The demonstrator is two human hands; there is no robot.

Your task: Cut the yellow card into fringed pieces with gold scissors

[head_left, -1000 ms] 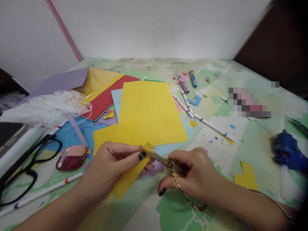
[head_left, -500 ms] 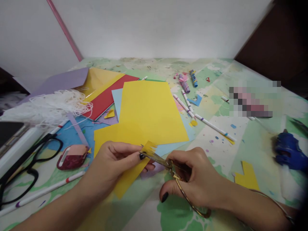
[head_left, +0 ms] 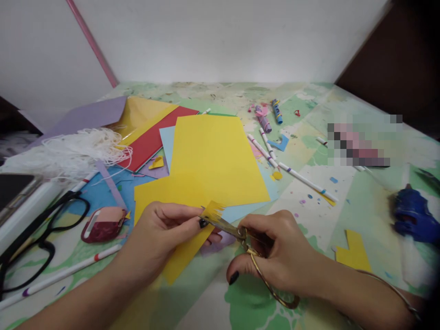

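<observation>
Spreading out on every side, a green-and-cream patterned table covering [head_left: 247,293] forms the workspace. Lying flat, just beyond the left hand [head_left: 165,233] and the right hand [head_left: 282,252], is a large rectangular sheet of yellow paper [head_left: 213,160]. The hands are apart: the right is wrapped around the gold handles of a pair of metal scissors [head_left: 242,236]; the left pinches a narrow yellow paper strip [head_left: 190,254] between thumb and fingers. Well beyond the right hand sit two little decorated paper rolls, one purple and pink [head_left: 263,120], one blue and yellow [head_left: 276,112], apparently finished. Smallest of all, thin slits make a fringe [head_left: 213,211] at the strip's far end, by the blades; the near length shows no cuts, so the fringing seems only partly done. Whether the blades are biting paper is unclear.
</observation>
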